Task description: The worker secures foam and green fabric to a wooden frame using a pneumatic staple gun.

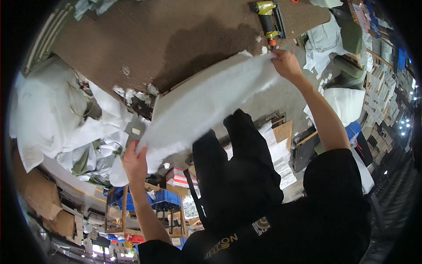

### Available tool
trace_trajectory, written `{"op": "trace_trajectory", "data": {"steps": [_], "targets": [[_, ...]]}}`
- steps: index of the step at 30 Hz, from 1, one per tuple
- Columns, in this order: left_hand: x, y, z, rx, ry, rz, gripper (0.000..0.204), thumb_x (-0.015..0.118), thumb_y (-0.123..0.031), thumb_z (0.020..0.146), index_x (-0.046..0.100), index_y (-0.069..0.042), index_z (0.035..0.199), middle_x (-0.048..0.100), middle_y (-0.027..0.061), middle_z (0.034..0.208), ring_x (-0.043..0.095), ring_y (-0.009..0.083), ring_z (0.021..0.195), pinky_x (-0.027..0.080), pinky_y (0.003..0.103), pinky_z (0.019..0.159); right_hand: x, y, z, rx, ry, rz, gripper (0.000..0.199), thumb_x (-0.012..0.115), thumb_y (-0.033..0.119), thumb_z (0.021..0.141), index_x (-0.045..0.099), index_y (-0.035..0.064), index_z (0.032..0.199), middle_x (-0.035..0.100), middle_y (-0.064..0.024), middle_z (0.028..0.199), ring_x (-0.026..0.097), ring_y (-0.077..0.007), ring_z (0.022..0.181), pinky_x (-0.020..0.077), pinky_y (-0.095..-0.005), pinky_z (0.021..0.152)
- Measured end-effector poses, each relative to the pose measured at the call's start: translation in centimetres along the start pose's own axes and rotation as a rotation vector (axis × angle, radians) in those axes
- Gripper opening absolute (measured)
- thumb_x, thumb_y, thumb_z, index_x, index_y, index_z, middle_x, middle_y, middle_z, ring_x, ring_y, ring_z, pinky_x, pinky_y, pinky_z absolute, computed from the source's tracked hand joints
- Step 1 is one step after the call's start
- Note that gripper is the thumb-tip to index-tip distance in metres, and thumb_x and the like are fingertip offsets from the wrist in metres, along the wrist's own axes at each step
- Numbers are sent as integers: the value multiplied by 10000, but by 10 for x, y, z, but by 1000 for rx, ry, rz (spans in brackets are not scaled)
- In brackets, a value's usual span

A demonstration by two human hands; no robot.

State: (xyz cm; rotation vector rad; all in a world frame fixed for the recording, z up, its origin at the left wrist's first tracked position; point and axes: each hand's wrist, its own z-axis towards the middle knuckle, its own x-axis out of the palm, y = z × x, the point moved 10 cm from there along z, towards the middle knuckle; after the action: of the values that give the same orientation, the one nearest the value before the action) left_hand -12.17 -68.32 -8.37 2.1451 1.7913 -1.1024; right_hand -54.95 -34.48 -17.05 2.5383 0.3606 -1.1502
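Observation:
A long strip of white fluffy batting (206,101) stretches between my two hands, over the near edge of a brown worktable. My left hand (135,160) grips its lower left end with the fingers closed on it. At the upper right, my right hand (286,65) pinches the other end. Part of the strip lies along a pale panel edge at the table's rim; what is under it is mostly hidden. Just beyond my right hand, a yellow and black staple gun (268,20) with an orange hose fitting lies on the table.
The brown worktable (110,39) has torn white scraps (132,94) at its near corner. Piles of white batting (48,105) stand at the left, with more white sheets (325,42) at the right. Blue bins (166,199) sit in a wooden rack below. Cardboard (39,193) lies lower left.

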Motion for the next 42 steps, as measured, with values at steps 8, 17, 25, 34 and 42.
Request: {"op": "trace_trajectory", "data": {"steps": [8,17,25,34,42], "targets": [[28,-16,14,93,-202,-45,466,575,-42,853,482,37,1303,559,246,1229,528,422,1146,409,454,985,98,-51,2,452,-186,1058,488,541,189,921,476,-54,1340,644,-112,1055,595,-167,932,457,-298,823],[58,-125,-1,498,-214,344,593,637,-349,867,473,-119,1389,390,203,1439,325,400,1353,187,606,1099,7,-48,-17,177,-445,787,249,542,158,938,626,1,1113,651,-38,870,563,-95,746,464,-266,669],[105,-134,-7,477,-154,456,729,678,-509,796,459,-170,1403,355,158,1456,260,380,1369,142,628,1069,74,-42,23,123,-349,489,249,614,231,913,626,59,1093,671,-79,800,612,-169,704,490,-336,680],[109,-121,4,337,-185,438,891,847,-396,597,436,-252,1374,381,81,1389,322,322,1326,144,608,1090,77,-52,19,136,-184,702,323,645,140,878,592,31,1177,680,-56,928,625,-110,808,494,-278,715],[109,-119,3,323,-194,432,882,826,-399,616,412,-245,1380,372,75,1383,302,299,1326,130,610,1088,30,59,-114,61,-225,707,203,713,196,848,640,26,932,618,-28,744,562,-85,690,457,-237,633]]}}
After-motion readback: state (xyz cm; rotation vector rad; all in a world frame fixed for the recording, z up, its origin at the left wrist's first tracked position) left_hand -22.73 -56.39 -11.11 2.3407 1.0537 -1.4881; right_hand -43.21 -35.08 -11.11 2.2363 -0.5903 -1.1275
